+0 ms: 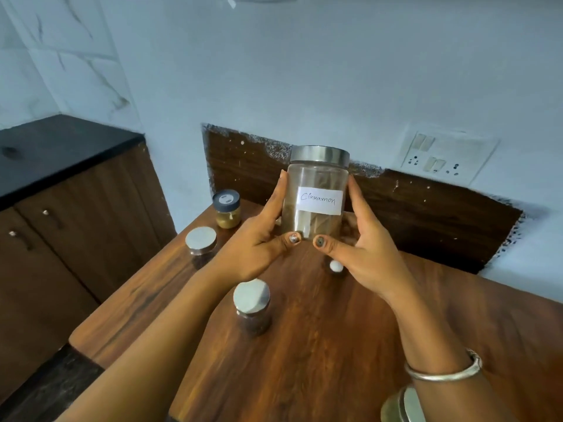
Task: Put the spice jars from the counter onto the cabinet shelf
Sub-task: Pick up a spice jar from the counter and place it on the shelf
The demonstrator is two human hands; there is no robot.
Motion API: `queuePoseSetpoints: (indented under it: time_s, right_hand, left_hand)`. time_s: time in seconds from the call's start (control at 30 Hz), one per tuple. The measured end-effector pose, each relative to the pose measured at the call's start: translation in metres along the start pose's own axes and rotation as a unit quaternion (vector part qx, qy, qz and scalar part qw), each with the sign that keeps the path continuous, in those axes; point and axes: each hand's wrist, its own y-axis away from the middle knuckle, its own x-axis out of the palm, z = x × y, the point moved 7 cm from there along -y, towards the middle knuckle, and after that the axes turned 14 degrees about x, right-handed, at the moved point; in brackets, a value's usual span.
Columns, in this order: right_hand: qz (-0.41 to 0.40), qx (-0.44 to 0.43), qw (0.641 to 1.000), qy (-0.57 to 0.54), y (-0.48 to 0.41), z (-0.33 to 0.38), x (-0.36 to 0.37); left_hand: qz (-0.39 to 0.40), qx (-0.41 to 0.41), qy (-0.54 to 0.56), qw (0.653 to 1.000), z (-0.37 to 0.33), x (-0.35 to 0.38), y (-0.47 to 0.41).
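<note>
Near lid: steel lid [402, 405] of a jar cut off at the bottom edge, well nearer than the fingers, beside the right forearm.
Bangle: silver bangle [444, 368] on the right wrist.
Steel-lid jar: steel-lid jar [252, 303] with dark contents stands on the wooden tabletop [320, 354], below and nearer than the left fingers [275, 196].
White cap: small white-capped item [336, 266] on the tabletop, just under the right thumb. We cannot tell what it is.
Left hand: left hand [253, 245] grips the cinnamon jar [315, 190]. Fingers run up its left side, thumb on the lower front.
Right hand: right hand [368, 251] grips the same jar. The right fingers [356, 196] run up its right side, thumb on the lower front.
Cinnamon jar: clear, steel lid, brownish contents. We read "Cinnamon" on the white label. It is upright between both sets of fingers, held up off the tabletop.
Second jar: second steel-lid jar [201, 242] on the tabletop, left of the left fingers.
Dark-lid jar: dark-lid jar [227, 208] with yellowish contents, left of and beyond the left fingers, near the tabletop's far corner.
Switch panel: switch panel [441, 156] on the wall, right of and beyond the right fingers.
Far left: black counter [54, 147] over brown cabinet doors.
</note>
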Motion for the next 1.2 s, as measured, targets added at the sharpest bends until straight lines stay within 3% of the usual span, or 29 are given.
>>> queuePoseSetpoints:
  time_s: [0.23,0.5,0.67,0.9,1.2]
  right_hand:
    - [-0.13,-0.057,0.989,0.038,-0.043,0.077,-0.041]
    - [-0.284,-0.163,0.94,0.091,-0.094,0.19,-0.102]
    - [-0.328,-0.23,0.91,0.105,-0.123,0.255,-0.129]
    - [-0.379,-0.259,0.883,0.103,-0.169,0.314,-0.153]
    - [-0.371,-0.246,0.887,0.122,-0.206,0.331,-0.155]
  left_hand:
    - [-0.016,0.093,-0.037,0.995,-0.023,-0.049,-0.084]
    - [-0.081,0.206,-0.134,0.966,-0.072,-0.116,-0.199]
    - [-0.127,0.249,-0.155,0.947,-0.097,-0.159,-0.261]
    - [-0.21,0.27,-0.153,0.927,-0.109,-0.206,-0.333]
    - [-0.231,0.284,-0.158,0.917,-0.092,-0.217,-0.357]
